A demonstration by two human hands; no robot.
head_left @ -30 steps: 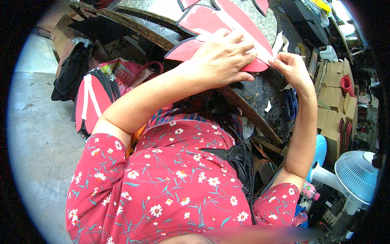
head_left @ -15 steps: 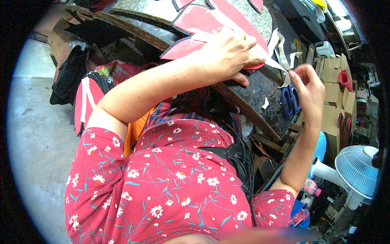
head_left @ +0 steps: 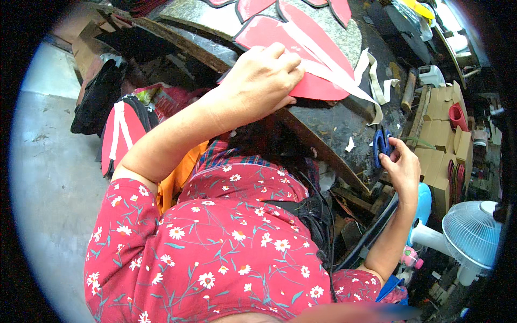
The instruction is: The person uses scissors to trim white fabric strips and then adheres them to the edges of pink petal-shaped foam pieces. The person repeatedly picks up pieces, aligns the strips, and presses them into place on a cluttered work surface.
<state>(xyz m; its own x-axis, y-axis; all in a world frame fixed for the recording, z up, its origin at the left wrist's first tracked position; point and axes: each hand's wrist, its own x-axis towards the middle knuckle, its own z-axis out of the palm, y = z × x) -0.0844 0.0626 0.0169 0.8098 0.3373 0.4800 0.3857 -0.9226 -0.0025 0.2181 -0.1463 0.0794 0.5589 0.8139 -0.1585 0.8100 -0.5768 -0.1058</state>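
Observation:
My left hand (head_left: 264,81) is closed on the near edge of a red sole-shaped piece (head_left: 328,89), its fingers bent on top. White tape strips (head_left: 323,64) run along this piece in a narrow V. The tape continues past the rounded end into a loose cream ribbon (head_left: 371,75) that curls on the dark bench. At the bench's right side, my right hand (head_left: 401,164) has its thumb and fingers around the blue handles of a pair of scissors (head_left: 381,148). The blades are mostly hidden. More red pieces with black edges (head_left: 253,8) lie beyond my left hand.
A pale stone slab (head_left: 350,40) lies under the red pieces on the dark bench (head_left: 334,126). Cardboard boxes (head_left: 433,137) and a blue-and-white fan (head_left: 468,231) stand to the right. A taped red sole (head_left: 123,132) is at left, and a hammer-like handle (head_left: 409,91) lies near the boxes.
My right hand has let go of the tape and come down onto the scissors' handles. My left hand has drawn back left and nearer along the red piece, uncovering its taped surface.

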